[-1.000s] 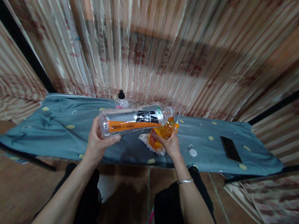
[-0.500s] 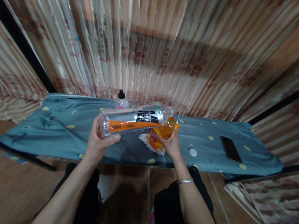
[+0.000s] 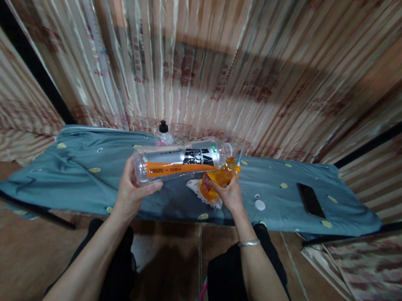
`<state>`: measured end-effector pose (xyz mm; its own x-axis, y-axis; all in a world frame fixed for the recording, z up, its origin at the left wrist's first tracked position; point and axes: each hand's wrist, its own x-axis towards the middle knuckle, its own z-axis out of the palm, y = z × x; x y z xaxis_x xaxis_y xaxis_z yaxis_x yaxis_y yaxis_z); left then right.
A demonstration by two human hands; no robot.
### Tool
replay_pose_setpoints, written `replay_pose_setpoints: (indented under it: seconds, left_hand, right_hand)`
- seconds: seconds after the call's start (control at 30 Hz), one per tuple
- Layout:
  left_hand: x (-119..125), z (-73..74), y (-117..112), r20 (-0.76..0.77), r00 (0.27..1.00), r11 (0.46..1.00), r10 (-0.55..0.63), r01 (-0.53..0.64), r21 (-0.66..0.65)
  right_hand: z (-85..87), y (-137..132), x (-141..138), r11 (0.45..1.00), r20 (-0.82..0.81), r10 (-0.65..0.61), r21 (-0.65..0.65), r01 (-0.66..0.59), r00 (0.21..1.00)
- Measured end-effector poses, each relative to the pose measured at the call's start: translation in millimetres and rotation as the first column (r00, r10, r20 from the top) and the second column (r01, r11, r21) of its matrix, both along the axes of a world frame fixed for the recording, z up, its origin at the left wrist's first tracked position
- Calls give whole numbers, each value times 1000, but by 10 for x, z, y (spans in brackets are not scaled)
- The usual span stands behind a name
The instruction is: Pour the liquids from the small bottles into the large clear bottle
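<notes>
Pleated, striped curtain [image 3: 212,80] hangs beyond the hands, behind a tabletop [image 3: 73,178] draped in wrinkled teal cloth. Gripped near its base by the left hand [image 3: 130,192], a smooth, clear plastic bottle [image 3: 173,164] tilts sideways, its neck close to the top of a translucent amber bottle [image 3: 223,175] clasped in the right hand [image 3: 230,194]. Right of that hand lie a round white disc [image 3: 259,205] and a flat, glossy black phone [image 3: 310,200].

The clear bottle [image 3: 178,163] is marked in silver, orange and black; the smaller bottle [image 3: 223,176] is coloured amber. The blue-green cloth [image 3: 273,198] is dotted with yellow, seemingly fruit motifs.
</notes>
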<state>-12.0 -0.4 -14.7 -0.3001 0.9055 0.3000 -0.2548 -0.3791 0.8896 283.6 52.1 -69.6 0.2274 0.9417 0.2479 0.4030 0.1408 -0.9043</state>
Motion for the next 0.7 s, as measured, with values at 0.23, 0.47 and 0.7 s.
replay_pose_setpoints:
  seconds: [0.23,0.47,0.7]
  left_hand:
    - [-3,-1,-6,-24,1000,1000,-8,8,9]
    - [4,10,-6,-13,1000,1000,-7,8,16]
    - [12,9,-1,1,1000,1000,6,-6,6]
  right_hand:
    - [19,-14,-8,1000,0,10,4,-10,1000]
    - [41,-19,-18,1000,7,4,-3,-4,1000]
    - [37,-17,-8,1000,-11,16,10,-16,1000]
